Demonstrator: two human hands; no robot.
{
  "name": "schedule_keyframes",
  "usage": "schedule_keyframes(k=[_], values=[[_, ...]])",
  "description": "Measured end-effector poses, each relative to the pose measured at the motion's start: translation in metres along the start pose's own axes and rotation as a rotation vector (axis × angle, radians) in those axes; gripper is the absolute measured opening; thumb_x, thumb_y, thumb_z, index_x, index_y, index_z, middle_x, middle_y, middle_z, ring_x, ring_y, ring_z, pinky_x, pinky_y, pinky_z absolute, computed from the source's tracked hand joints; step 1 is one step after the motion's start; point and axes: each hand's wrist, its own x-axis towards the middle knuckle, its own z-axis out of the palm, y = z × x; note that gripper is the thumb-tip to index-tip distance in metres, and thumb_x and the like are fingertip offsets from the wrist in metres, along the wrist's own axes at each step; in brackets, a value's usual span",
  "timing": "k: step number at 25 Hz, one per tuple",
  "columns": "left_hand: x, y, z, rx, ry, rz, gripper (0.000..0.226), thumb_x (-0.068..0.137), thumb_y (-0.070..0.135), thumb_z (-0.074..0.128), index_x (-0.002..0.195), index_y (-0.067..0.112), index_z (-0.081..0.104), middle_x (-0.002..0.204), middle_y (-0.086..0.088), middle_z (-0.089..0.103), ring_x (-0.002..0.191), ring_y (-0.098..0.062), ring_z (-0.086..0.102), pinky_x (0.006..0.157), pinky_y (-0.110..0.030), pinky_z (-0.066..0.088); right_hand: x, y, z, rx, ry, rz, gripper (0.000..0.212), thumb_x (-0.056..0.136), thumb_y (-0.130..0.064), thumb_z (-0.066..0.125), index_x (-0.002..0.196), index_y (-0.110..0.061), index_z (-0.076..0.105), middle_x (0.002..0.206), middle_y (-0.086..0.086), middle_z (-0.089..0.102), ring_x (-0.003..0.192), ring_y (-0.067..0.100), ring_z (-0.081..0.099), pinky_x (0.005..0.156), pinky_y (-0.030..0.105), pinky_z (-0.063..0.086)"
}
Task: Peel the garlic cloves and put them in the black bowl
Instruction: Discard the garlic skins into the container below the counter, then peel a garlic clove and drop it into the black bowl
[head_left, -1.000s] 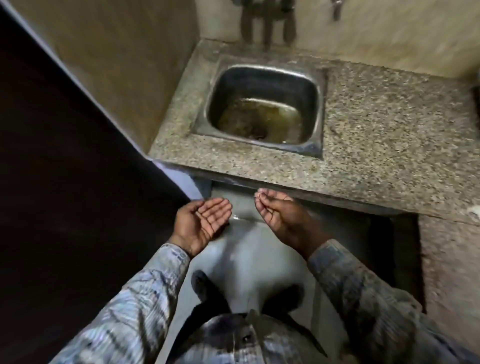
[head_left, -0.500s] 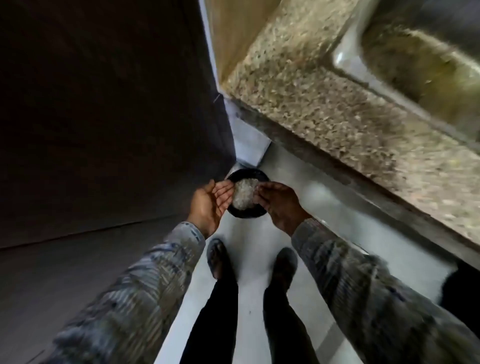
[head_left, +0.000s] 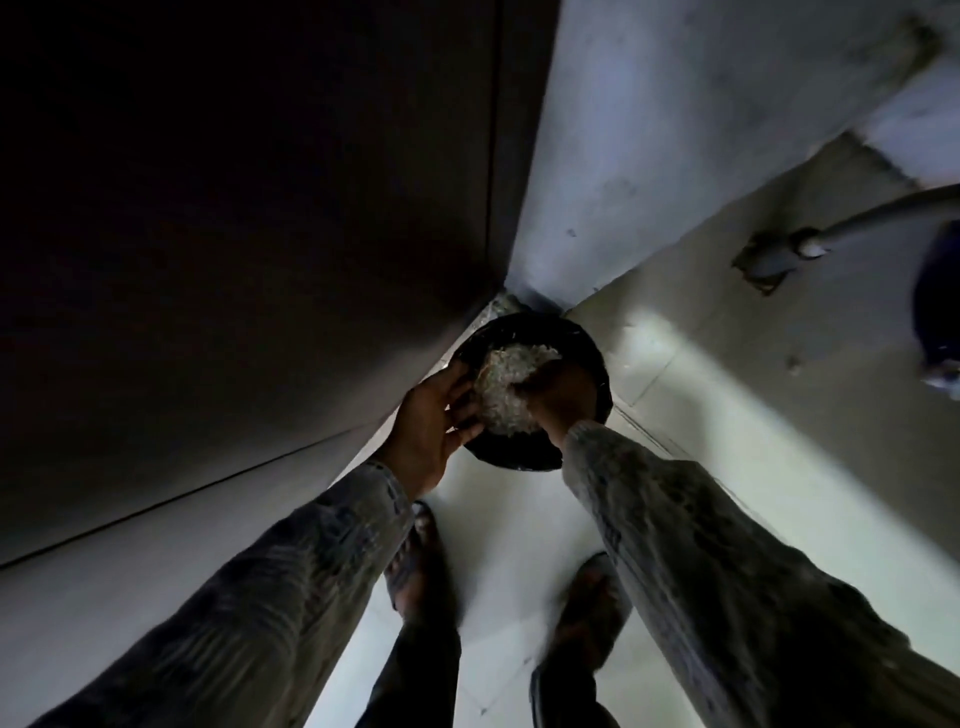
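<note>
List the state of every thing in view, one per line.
Black bowl: on the floor in the corner, holds pale scraps.
Pale scraps: heaped between both hands.
Left hand: open, at the bowl's left rim.
Right hand: inside the bowl, grip unclear.

The scene is dim, the whole stretch from seven to twelve o'clock sunk in near-black shadow, while pale light falls on the floor (head_left: 727, 467) from about four o'clock. Wide-angle distortion bends the wall (head_left: 675, 130) edges toward the corners. Motion blur softens the sleeves (head_left: 727, 597) and feet, and the dark bowl (head_left: 592, 358) shows little detail.
</note>
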Motion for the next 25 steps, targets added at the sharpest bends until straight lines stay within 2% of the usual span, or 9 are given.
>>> schedule_keyframes(k=[3,5,6,8,11,14,19,22,25], values=[[-0.001,0.008,0.010,0.013,0.012,-0.013,0.036,0.103,0.045,0.050,0.129,0.026,0.065,0.111,0.008,0.069,0.102,-0.016,0.065,0.100,-0.043,0.051,-0.024,-0.016,-0.003,-0.074,0.137,-0.055,0.066,0.102,-0.065,0.036,0.113,-0.011,0.074,0.115,0.014,0.072,0.111,0.030,0.065,0.095,0.038,0.049],[-0.005,0.013,0.024,0.014,0.002,-0.011,0.042,0.103,0.051,0.047,0.130,0.025,0.065,0.113,0.003,0.072,0.105,-0.021,0.067,0.092,-0.040,0.054,-0.052,-0.033,-0.009,-0.038,0.086,-0.237,0.037,0.102,-0.034,0.056,0.137,-0.019,0.058,0.138,0.008,0.060,0.129,0.010,0.054,0.107,0.024,0.043],[-0.006,0.016,0.033,-0.015,-0.012,-0.021,0.045,0.103,0.053,0.045,0.126,0.022,0.068,0.112,-0.001,0.075,0.107,-0.025,0.069,0.085,-0.038,0.056,-0.064,-0.032,-0.012,-0.042,0.055,-0.388,0.052,0.096,-0.021,0.064,0.146,-0.019,0.047,0.147,0.006,0.052,0.134,0.002,0.048,0.112,0.019,0.038],[-0.009,0.024,0.048,-0.035,-0.041,-0.019,0.053,0.105,0.051,0.036,0.112,0.015,0.074,0.095,-0.005,0.079,0.100,-0.029,0.073,0.079,-0.037,0.056,-0.078,-0.015,-0.013,-0.300,-0.007,-0.625,0.087,0.087,-0.020,0.070,0.161,-0.010,0.025,0.168,0.011,0.022,0.152,0.019,0.027,0.124,0.037,0.028],[-0.032,0.045,0.062,0.003,-0.073,0.035,0.068,0.107,0.058,0.020,0.118,0.015,0.071,0.085,0.010,0.079,0.090,-0.013,0.074,0.075,-0.028,0.057,-0.068,0.016,-0.035,-0.486,-0.062,-0.386,0.090,0.091,-0.028,0.072,0.163,-0.025,0.018,0.171,0.010,-0.004,0.157,0.037,0.004,0.124,0.053,0.024],[-0.078,0.063,0.060,0.072,-0.009,0.135,0.056,0.109,0.052,0.023,0.125,0.018,0.065,0.092,0.016,0.077,0.087,0.002,0.072,0.056,-0.019,0.051,-0.091,0.001,-0.080,-0.234,-0.110,-0.459,0.105,0.078,-0.015,0.077,0.162,-0.037,0.020,0.171,0.008,0.009,0.156,0.034,0.011,0.124,0.048,0.029],[-0.164,0.080,0.049,0.311,0.172,0.364,0.041,0.098,0.018,0.062,0.139,0.015,0.059,0.141,0.000,0.060,0.129,-0.019,0.055,0.110,-0.043,0.046,-0.169,-0.032,-0.156,0.015,-0.047,-0.430,0.108,0.068,-0.018,0.067,0.164,-0.024,0.018,0.167,0.012,0.023,0.155,0.032,0.021,0.120,0.047,0.035],[-0.235,0.082,0.052,0.521,0.060,0.521,0.064,0.081,-0.009,0.066,0.142,0.003,0.052,0.146,-0.016,0.054,0.137,-0.031,0.051,0.119,-0.040,0.037,-0.245,-0.057,-0.218,0.014,-0.015,-0.405,0.106,0.073,-0.027,0.071,0.164,-0.020,0.018,0.165,0.011,0.030,0.152,0.029,0.029,0.119,0.042,0.036],[-0.316,0.100,0.061,0.903,0.112,0.673,0.072,0.078,0.008,0.070,0.146,0.023,0.053,0.147,-0.003,0.055,0.136,-0.019,0.050,0.120,-0.030,0.034,-0.311,-0.079,-0.274,-0.027,0.031,-0.486,0.106,0.078,-0.029,0.077,0.164,-0.023,0.015,0.164,0.011,0.030,0.148,0.031,0.033,0.117,0.043,0.039]])
